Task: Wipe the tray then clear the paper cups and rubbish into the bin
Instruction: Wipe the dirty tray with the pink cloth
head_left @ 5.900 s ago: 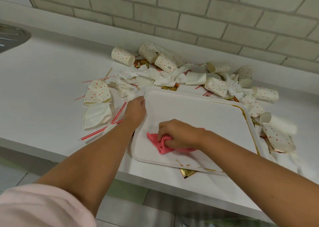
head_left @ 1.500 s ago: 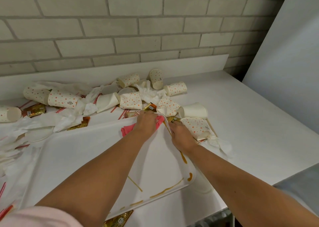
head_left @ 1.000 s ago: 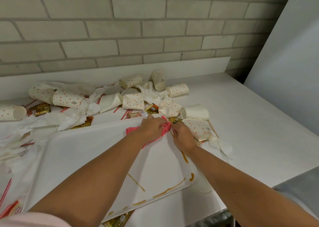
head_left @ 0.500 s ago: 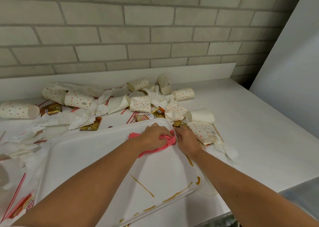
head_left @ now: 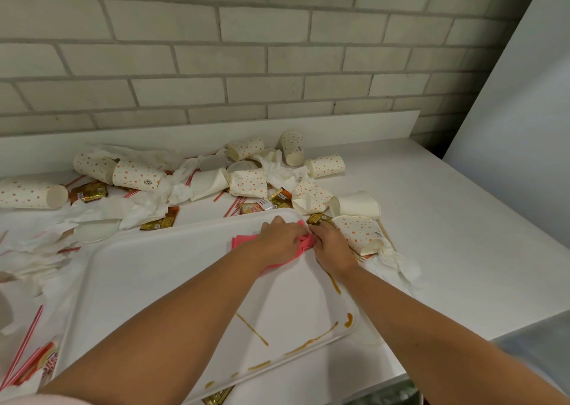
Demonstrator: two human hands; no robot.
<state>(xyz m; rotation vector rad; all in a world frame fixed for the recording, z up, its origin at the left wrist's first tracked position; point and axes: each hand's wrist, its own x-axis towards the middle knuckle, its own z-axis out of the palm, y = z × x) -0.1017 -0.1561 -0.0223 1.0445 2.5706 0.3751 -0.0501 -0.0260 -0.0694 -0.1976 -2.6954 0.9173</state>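
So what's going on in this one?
A person is wiping a white tray on the counter. The left hand grips a bunched pink cloth at the tray's far right corner. The right hand sits beside it at the rim; what it grips is unclear. Brown sauce streaks mark the tray's near and right edges. Spotted paper cups, napkins, straws and sachets lie around it, uncleared. No bin shows.

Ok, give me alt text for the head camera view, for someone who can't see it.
A person's left hand grips a bunched pink cloth on the far corner of a white tray while the right hand grips its rim. Brown sauce streaks mark the near edge; spotted paper cups, napkins and sachets litter the white counter behind.
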